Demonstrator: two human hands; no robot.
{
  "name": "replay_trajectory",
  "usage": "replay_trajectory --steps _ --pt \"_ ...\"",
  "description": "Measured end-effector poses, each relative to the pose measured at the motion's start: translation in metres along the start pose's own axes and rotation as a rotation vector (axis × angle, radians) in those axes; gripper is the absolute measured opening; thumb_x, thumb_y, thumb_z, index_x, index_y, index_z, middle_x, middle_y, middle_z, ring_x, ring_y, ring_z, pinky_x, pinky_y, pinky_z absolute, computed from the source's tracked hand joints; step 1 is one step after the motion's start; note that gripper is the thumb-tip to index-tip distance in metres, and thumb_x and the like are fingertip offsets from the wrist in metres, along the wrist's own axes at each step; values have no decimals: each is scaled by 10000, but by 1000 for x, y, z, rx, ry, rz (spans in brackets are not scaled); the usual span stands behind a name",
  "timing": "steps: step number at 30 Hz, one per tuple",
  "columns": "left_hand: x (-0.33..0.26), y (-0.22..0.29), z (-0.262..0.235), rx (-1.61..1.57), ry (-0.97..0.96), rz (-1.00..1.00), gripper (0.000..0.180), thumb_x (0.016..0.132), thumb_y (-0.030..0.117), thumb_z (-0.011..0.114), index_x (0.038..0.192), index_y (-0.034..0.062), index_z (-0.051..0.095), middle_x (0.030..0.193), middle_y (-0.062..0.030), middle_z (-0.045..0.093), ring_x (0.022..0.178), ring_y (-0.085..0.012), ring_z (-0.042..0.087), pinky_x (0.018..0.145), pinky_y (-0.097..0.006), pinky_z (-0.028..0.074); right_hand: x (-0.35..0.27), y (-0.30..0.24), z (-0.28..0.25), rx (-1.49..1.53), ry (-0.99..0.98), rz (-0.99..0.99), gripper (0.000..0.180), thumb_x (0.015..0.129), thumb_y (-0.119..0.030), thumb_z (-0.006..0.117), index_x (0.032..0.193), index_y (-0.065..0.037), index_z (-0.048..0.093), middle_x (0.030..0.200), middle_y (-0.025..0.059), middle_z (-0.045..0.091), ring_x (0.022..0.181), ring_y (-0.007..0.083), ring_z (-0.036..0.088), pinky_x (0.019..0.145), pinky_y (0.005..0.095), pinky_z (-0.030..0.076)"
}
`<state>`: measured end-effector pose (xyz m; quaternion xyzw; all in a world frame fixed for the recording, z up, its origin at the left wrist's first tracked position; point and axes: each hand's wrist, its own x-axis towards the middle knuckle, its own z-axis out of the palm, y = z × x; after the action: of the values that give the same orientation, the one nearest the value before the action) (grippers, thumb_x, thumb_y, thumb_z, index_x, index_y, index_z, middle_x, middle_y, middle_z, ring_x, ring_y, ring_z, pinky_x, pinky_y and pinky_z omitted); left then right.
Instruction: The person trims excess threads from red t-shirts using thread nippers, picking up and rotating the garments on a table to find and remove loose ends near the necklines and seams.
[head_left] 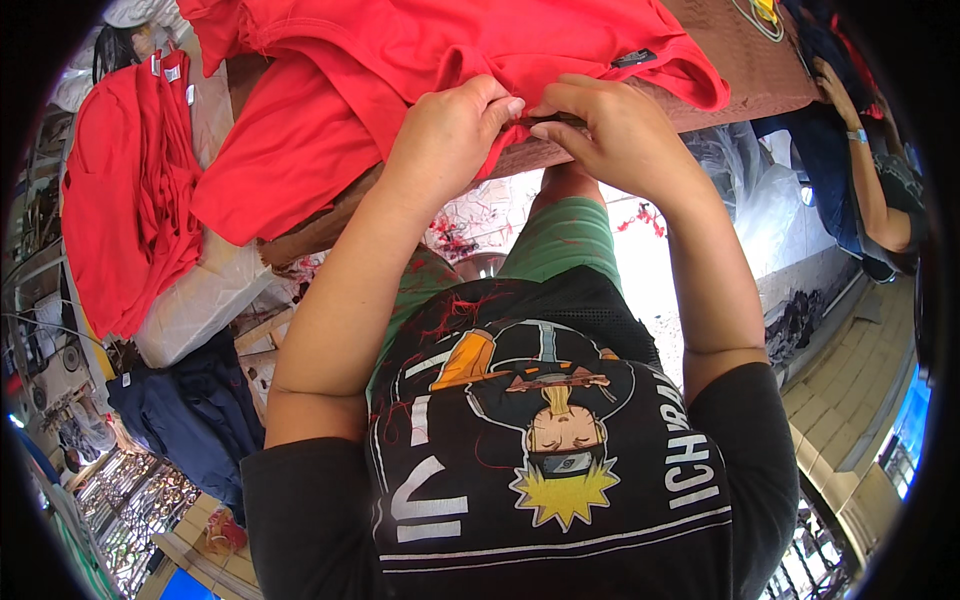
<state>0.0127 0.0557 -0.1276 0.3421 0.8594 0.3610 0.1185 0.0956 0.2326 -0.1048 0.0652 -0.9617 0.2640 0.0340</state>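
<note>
A red shirt [400, 45] lies spread over the near edge of a brown-covered table [745, 60], with part of it hanging over. My left hand [455, 130] pinches the shirt's edge between thumb and fingers. Close beside it, my right hand [610, 130] also has its thumb and fingers closed at the same edge; a small dark gap shows between the two hands. A dark label [632, 60] shows on the cloth above my right hand.
Red garments [130, 200] are heaped on a plastic-wrapped bundle [200, 300] at left, with dark blue cloth [185, 410] below. Clear plastic [735, 180] hangs at right, near another person's arm [868, 170]. Red thread scraps [450, 235] litter the floor. Yellow-handled snips [765, 12] lie at the table's far right.
</note>
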Motion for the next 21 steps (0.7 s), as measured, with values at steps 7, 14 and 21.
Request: replay_trajectory --steps 7,14,21 --pt "-1 6 2 -162 -56 -55 219 944 200 581 941 -12 639 811 -132 699 731 -203 676 712 -295 527 0 -3 -2 -74 -45 -30 154 823 -216 645 906 -86 632 864 99 657 835 338 631 703 455 488" --pt "-32 30 -71 -162 -154 475 235 945 203 578 893 6 695 918 -140 682 969 -217 611 910 -327 435 -18 0 -24 123 149 35 267 809 -223 708 995 -41 650 915 121 676 823 276 666 719 368 517" --pt "-64 42 -123 -474 -154 480 269 976 124 473 874 -16 679 1006 -176 655 957 -243 597 902 -354 431 -35 15 -15 511 186 197 264 828 -223 729 1003 -30 687 817 87 679 762 136 624 709 285 493"
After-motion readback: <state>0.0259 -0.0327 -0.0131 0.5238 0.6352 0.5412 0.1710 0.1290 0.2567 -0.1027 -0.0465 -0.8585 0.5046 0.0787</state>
